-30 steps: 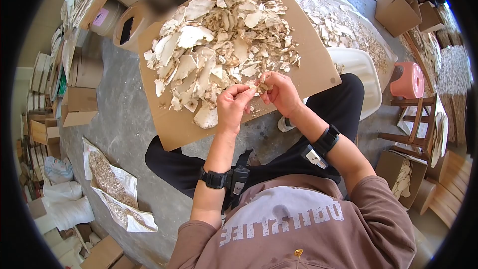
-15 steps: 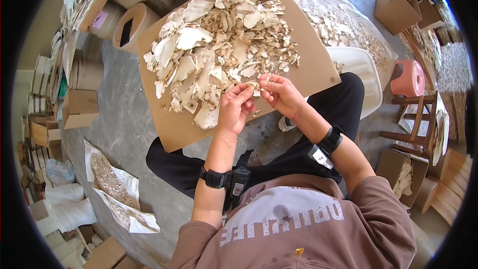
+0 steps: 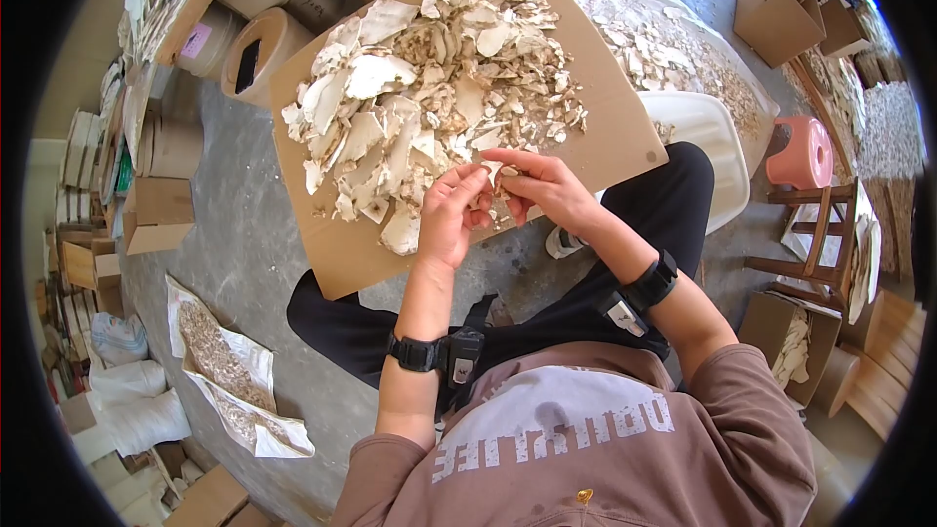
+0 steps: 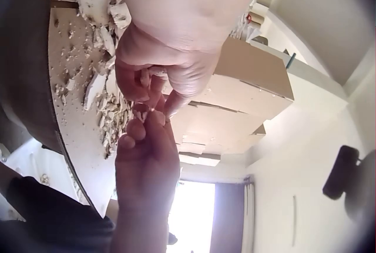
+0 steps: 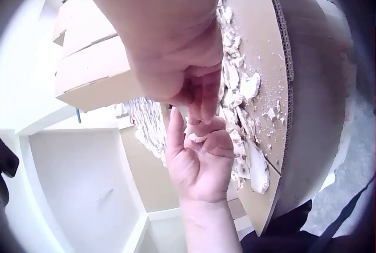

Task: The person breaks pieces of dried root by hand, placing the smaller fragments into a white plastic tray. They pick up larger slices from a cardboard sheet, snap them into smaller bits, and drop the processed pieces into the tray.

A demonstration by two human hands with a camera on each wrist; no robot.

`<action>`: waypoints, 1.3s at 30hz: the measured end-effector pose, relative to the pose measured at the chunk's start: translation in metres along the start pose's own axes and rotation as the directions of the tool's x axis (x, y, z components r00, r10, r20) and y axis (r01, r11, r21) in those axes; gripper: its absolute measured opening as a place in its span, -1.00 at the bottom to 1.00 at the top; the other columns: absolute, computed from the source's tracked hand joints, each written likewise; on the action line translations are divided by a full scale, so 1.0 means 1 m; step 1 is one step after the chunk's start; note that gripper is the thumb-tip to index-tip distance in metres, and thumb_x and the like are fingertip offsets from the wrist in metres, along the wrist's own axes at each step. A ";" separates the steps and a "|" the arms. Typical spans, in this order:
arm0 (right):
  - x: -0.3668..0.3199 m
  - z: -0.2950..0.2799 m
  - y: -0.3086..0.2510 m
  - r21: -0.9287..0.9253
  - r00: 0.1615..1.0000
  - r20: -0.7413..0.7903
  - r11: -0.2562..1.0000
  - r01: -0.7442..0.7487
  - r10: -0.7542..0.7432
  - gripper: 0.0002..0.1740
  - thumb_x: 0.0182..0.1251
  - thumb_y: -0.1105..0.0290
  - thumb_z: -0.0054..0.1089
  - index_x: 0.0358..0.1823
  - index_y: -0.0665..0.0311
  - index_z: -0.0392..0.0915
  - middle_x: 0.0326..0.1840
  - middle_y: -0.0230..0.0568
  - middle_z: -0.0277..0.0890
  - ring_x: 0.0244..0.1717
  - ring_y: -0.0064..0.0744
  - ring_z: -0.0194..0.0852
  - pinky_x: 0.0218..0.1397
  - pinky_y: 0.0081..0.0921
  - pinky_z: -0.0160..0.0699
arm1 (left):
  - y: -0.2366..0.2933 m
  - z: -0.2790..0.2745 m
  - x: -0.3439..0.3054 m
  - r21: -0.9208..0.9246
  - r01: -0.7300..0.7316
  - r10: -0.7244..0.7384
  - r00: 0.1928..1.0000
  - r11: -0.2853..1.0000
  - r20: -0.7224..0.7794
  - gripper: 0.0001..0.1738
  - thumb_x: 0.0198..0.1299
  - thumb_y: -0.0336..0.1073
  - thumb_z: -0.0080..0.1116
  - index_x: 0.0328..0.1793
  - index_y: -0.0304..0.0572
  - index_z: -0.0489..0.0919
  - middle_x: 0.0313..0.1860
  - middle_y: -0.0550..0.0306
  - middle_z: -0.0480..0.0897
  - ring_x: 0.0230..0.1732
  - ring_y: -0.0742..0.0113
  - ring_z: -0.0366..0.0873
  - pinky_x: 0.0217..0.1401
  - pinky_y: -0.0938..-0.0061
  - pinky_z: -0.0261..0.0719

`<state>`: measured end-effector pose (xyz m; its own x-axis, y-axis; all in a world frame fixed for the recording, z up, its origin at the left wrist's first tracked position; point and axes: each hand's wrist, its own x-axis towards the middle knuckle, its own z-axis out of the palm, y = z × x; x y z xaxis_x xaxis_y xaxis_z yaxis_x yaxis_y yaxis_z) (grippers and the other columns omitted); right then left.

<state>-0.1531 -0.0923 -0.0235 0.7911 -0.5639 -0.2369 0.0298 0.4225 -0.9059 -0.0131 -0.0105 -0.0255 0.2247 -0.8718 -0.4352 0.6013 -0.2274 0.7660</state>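
Note:
In the head view, a small whitish flake [image 3: 493, 172] is pinched between both hands above the near edge of a cardboard sheet [image 3: 610, 151]. The left hand [image 3: 453, 216] grips it with thumb and curled fingers; the right hand [image 3: 552, 189] pinches it from the other side. Just beyond the fingers lies a large heap of cream and brown flakes [image 3: 468, 93]. The right wrist view shows the left palm [image 5: 202, 168] turned up with a pale bit [image 5: 197, 138] in its fingers. The right fingertips are partly hidden there.
A white plastic tub [image 3: 717, 132] sits beside the right knee. Beyond are a pink stool [image 3: 802, 154], a wooden chair [image 3: 815, 249] and a sheet with more flakes [image 3: 673, 49]. Cardboard boxes [image 3: 781, 10] and a round drum with a phone [image 3: 264, 54] stand around. A sack with debris [image 3: 234, 371] lies left.
Both hands have shifted slightly left. The right index finger now reaches across further toward the left thumb, and a whiter face of a flake shows between them.

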 end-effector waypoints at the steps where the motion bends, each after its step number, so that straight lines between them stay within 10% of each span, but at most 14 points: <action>1: 0.000 0.001 -0.001 0.000 1.000 -0.001 1.000 -0.001 0.001 -0.61 0.25 0.52 -0.14 0.13 0.33 0.31 -0.44 -0.30 0.45 -0.55 -0.62 0.37 -0.49 -0.64 0.47 | 0.001 0.001 -0.001 0.139 -0.024 0.026 1.000 0.990 -0.015 -0.81 0.08 -0.30 0.12 -0.22 -0.24 0.51 -0.50 0.31 0.48 -0.58 0.60 0.34 -0.62 0.72 0.31; 6: 0.000 0.007 -0.006 -0.564 0.987 0.013 0.814 0.140 -0.160 -0.60 0.18 0.56 -0.05 0.09 0.37 0.30 -0.50 -0.29 0.44 -0.59 -0.64 0.39 -0.56 -0.66 0.46 | 0.003 0.006 -0.003 0.389 -0.088 0.091 0.996 0.917 0.011 -0.76 0.08 -0.33 0.15 -0.14 -0.25 0.52 -0.53 0.34 0.48 -0.62 0.67 0.29 -0.64 0.76 0.23; 9: 0.001 0.011 -0.004 -0.150 0.991 -0.091 0.985 0.084 -0.098 -0.66 0.16 0.57 -0.01 0.01 0.37 0.32 -0.55 -0.32 0.44 -0.61 -0.63 0.42 -0.57 -0.66 0.46 | 0.000 0.000 -0.002 0.209 -0.052 0.045 0.998 0.977 0.036 -0.76 0.07 -0.32 0.17 -0.15 -0.27 0.53 -0.50 0.33 0.49 -0.62 0.67 0.29 -0.62 0.76 0.25; 13: 0.000 0.006 -0.001 -0.034 0.999 -0.045 0.999 0.019 -0.020 -0.72 0.14 0.56 0.02 -0.08 0.37 0.36 -0.60 -0.34 0.43 -0.61 -0.61 0.44 -0.58 -0.66 0.46 | -0.004 -0.005 -0.001 0.140 -0.094 0.083 0.994 0.986 0.077 -0.73 0.04 -0.29 0.21 -0.18 -0.31 0.53 -0.49 0.32 0.51 -0.62 0.67 0.31 -0.62 0.79 0.26; 21: -0.001 0.016 0.000 -0.623 0.962 -0.050 0.761 0.181 -0.269 -0.80 0.11 0.55 0.09 -0.22 0.40 0.37 -0.57 -0.28 0.47 -0.60 -0.64 0.45 -0.57 -0.66 0.47 | 0.000 -0.003 -0.001 0.445 -0.138 0.137 0.990 0.885 0.035 -0.72 0.03 -0.28 0.22 -0.21 -0.33 0.54 -0.51 0.32 0.50 -0.59 0.67 0.33 -0.59 0.76 0.28; 27: -0.001 0.010 0.000 -0.148 0.994 -0.109 0.989 0.011 -0.027 -0.75 0.12 0.53 0.07 -0.14 0.43 0.45 -0.60 -0.26 0.48 -0.62 -0.64 0.45 -0.56 -0.65 0.46 | 0.001 -0.010 -0.003 0.217 -0.058 0.042 0.996 0.975 0.079 -0.77 0.12 -0.30 0.12 -0.18 -0.33 0.54 -0.56 0.35 0.46 -0.61 0.67 0.27 -0.58 0.73 0.28; 32: -0.002 0.016 -0.002 -0.428 0.973 -0.146 0.898 0.098 -0.176 -0.81 0.15 0.53 0.05 -0.22 0.44 0.51 -0.55 -0.30 0.50 -0.59 -0.63 0.46 -0.54 -0.67 0.50 | 0.001 0.001 -0.004 0.499 -0.127 0.110 0.992 0.857 0.064 -0.76 0.18 -0.28 0.04 -0.16 -0.34 0.53 -0.55 0.35 0.42 -0.60 0.65 0.24 -0.57 0.70 0.29; 39: 0.002 0.009 -0.006 -0.036 0.987 -0.153 0.998 -0.048 0.042 -0.80 0.21 0.49 0.02 -0.19 0.46 0.49 -0.58 -0.29 0.48 -0.58 -0.63 0.45 -0.47 -0.70 0.50 | -0.003 -0.014 -0.001 0.005 0.013 -0.014 0.990 1.000 0.140 -0.71 0.22 -0.14 -0.01 -0.24 -0.25 0.50 -0.47 0.30 0.44 -0.53 0.60 0.29 -0.52 0.66 0.32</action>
<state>-0.1462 -0.0901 -0.0155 0.6886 -0.6477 -0.3261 -0.0304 0.4235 -0.9054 -0.0045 -0.0032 -0.0336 0.1065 -0.9207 -0.3753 0.6005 -0.2413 0.7624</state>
